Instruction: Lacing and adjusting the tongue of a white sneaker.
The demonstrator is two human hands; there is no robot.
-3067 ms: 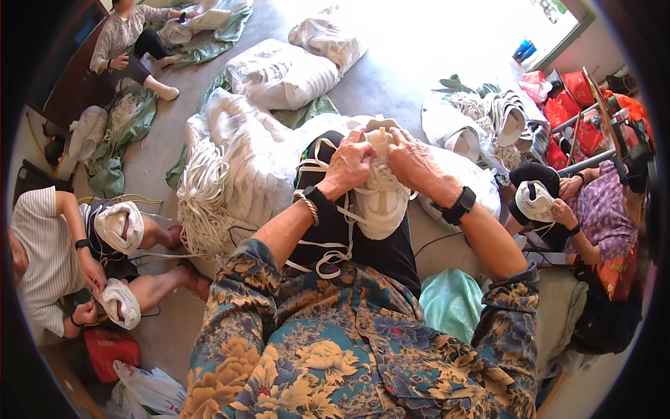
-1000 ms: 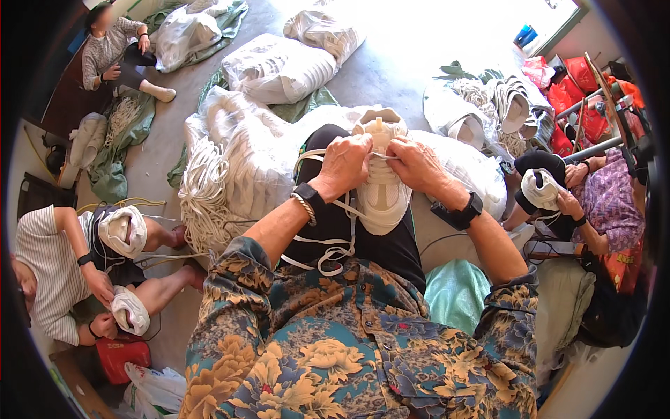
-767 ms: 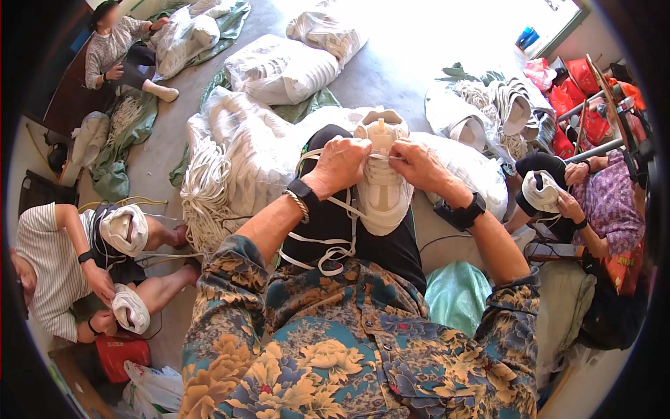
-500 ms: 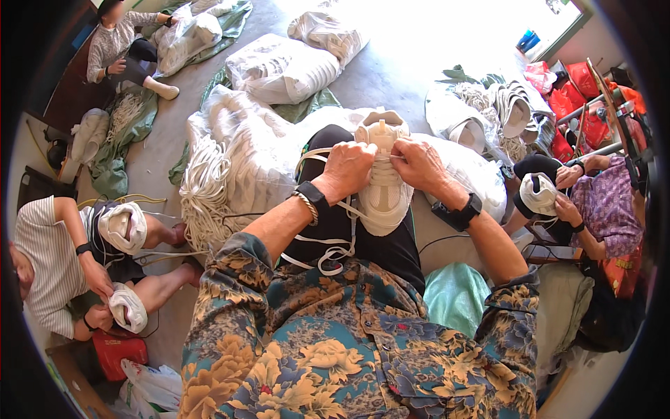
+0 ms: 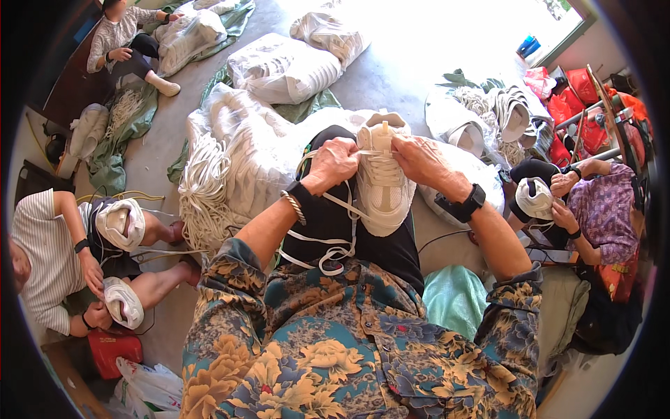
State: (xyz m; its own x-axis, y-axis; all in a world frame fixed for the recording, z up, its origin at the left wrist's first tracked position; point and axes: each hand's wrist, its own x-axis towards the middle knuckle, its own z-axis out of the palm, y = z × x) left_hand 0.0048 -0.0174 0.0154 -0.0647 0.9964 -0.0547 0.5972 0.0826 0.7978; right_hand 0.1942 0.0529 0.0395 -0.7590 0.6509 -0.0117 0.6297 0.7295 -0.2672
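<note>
A cream-white sneaker point(image 5: 384, 195) rests on my lap, toe toward me. Its lace point(image 5: 368, 152) crosses the tongue in several rows. My left hand point(image 5: 333, 164) is closed just left of the shoe, pinching the lace, which stretches from its fingertips to the upper eyelets. At the upper right eyelet edge, the thumb and fingers of my right hand point(image 5: 424, 164) are pinched against the sneaker; whether they also hold lace is hidden. A loose length of white lace point(image 5: 335, 251) hangs in loops over my dark trousers.
Bundled white laces point(image 5: 202, 174) and bagged shoes point(image 5: 244, 146) lie ahead to the left. More bags point(image 5: 286, 70) stand farther off. Co-workers point(image 5: 52, 244) sit with shoes at left and right point(image 5: 600, 209). A green sack point(image 5: 457, 300) is by my right side.
My left hand has drawn slightly left, away from the shoe, and a short stretch of lace now shows between it and the eyelets. My right hand stays at the right eyelet edge.
</note>
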